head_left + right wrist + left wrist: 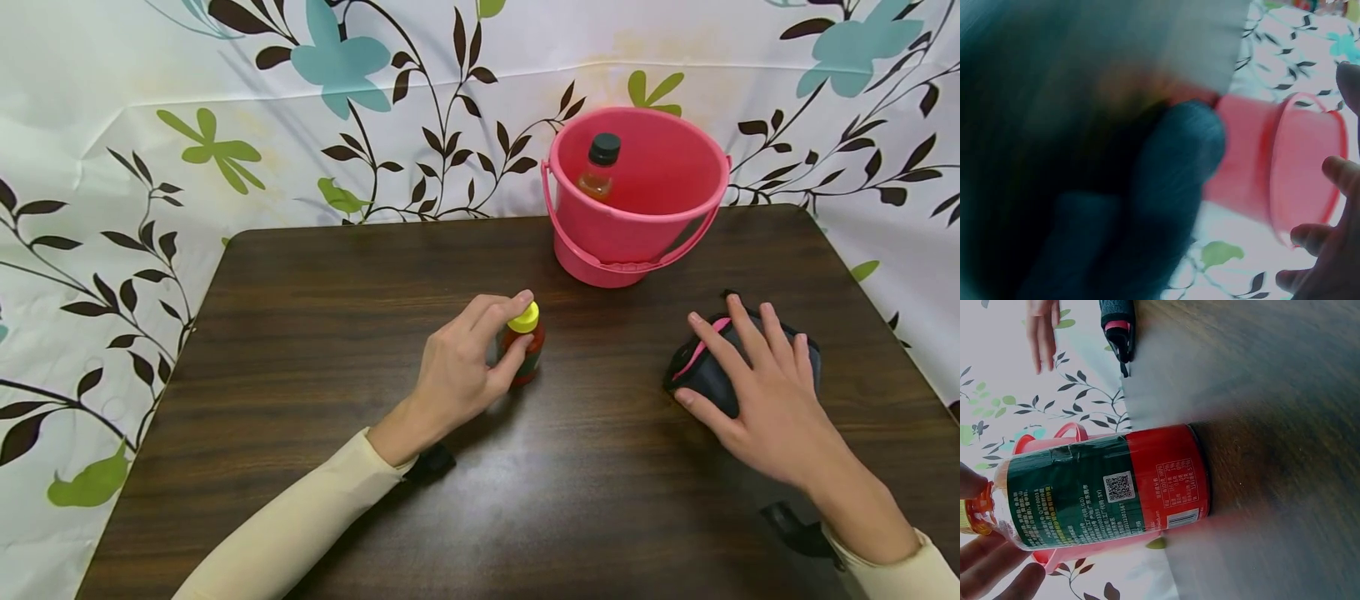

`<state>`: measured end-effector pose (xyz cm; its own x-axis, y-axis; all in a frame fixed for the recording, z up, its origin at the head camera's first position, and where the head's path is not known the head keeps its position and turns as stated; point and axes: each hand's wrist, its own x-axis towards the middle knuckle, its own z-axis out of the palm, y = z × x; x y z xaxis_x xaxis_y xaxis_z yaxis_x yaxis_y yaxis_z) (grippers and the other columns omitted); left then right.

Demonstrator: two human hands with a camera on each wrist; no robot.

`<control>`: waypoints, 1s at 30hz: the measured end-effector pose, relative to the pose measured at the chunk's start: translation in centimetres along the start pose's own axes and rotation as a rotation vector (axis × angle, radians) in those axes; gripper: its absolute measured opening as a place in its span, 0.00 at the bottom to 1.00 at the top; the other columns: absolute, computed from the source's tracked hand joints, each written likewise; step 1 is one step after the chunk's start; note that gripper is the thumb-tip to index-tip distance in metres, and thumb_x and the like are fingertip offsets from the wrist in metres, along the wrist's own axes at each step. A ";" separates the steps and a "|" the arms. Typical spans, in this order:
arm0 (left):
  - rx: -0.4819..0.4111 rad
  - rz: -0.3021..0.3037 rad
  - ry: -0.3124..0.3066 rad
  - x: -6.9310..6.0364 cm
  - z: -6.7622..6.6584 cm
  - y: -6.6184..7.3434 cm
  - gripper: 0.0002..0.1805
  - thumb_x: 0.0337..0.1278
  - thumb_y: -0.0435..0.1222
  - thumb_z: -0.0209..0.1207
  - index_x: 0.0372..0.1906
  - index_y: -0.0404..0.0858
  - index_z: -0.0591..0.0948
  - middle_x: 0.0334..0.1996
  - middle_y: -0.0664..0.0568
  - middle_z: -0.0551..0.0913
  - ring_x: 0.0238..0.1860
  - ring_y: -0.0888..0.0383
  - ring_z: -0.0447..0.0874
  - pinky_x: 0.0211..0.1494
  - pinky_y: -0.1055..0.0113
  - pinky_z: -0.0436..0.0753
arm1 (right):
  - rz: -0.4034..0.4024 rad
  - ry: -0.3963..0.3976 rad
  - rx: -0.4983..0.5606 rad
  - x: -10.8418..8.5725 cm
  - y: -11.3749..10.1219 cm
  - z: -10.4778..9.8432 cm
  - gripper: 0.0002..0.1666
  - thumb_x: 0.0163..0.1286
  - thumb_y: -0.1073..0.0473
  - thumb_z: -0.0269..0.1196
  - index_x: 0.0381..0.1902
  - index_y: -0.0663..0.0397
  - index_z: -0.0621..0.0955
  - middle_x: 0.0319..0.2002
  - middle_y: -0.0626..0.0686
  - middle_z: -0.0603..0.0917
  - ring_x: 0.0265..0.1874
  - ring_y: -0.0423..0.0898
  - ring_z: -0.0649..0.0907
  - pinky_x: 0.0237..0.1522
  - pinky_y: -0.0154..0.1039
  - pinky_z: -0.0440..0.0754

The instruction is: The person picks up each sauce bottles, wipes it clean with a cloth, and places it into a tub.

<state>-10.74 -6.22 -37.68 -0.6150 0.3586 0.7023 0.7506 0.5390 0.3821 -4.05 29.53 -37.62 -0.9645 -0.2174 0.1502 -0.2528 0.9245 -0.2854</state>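
In the head view, the left hand [465, 358] grips an upright bottle [531, 354] with a yellow cap and red contents. Its thumb and fingers are round the neck and cap, and the left wrist view shows the green and red label of the bottle [1110, 487]. Whether the base touches the table cannot be told. Over a dark pouch with pink trim [705, 387] at the right, the right hand [772, 417] has its fingers spread. From the left wrist view, a gap shows between this right hand [1042, 334] and the pouch [1119, 325].
A pink bucket [637, 242] stands at the back right of the dark wooden table [315, 300], its handle hanging down in front. Inside it leans a bottle with a black cap [603, 150]. A leaf-patterned curtain [450, 125] hangs behind the table.
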 end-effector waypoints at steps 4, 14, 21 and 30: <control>-0.001 -0.002 0.002 0.0 0.0 0.0 0.26 0.61 0.33 0.72 0.64 0.39 0.81 0.48 0.47 0.87 0.38 0.53 0.90 0.30 0.65 0.83 | 0.072 -0.089 -0.036 0.1 1.5 1.0 0.56 0.70 0.32 0.65 0.87 0.30 0.52 0.87 0.65 0.41 0.84 0.75 0.36 0.72 0.85 0.29; 0.002 0.008 -0.008 0.4 -0.1 -0.2 0.26 0.61 0.33 0.72 0.64 0.40 0.81 0.47 0.48 0.87 0.35 0.53 0.89 0.31 0.64 0.84 | 0.175 -0.294 -0.047 0.1 3.6 3.2 0.57 0.72 0.25 0.58 0.88 0.29 0.45 0.86 0.67 0.34 0.80 0.83 0.37 0.66 0.91 0.31; 0.004 -0.001 -0.009 0.3 -0.3 -0.2 0.26 0.60 0.33 0.72 0.63 0.39 0.82 0.47 0.47 0.87 0.36 0.53 0.90 0.31 0.63 0.84 | 0.193 -0.358 -0.027 0.5 3.6 3.3 0.60 0.70 0.23 0.59 0.88 0.28 0.43 0.86 0.64 0.28 0.80 0.83 0.33 0.63 0.93 0.31; 0.013 0.001 -0.022 0.3 -0.2 0.0 0.26 0.61 0.34 0.72 0.64 0.40 0.81 0.47 0.47 0.87 0.37 0.54 0.90 0.28 0.65 0.83 | 0.183 -0.398 -0.038 0.6 3.8 3.1 0.59 0.72 0.24 0.59 0.88 0.29 0.43 0.86 0.65 0.30 0.79 0.85 0.37 0.62 0.94 0.38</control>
<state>-10.91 -6.28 -37.31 -0.6194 0.3762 0.6891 0.7484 0.5481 0.3735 -5.87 31.94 -41.51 -0.9494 -0.1455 -0.2784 -0.0788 0.9682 -0.2375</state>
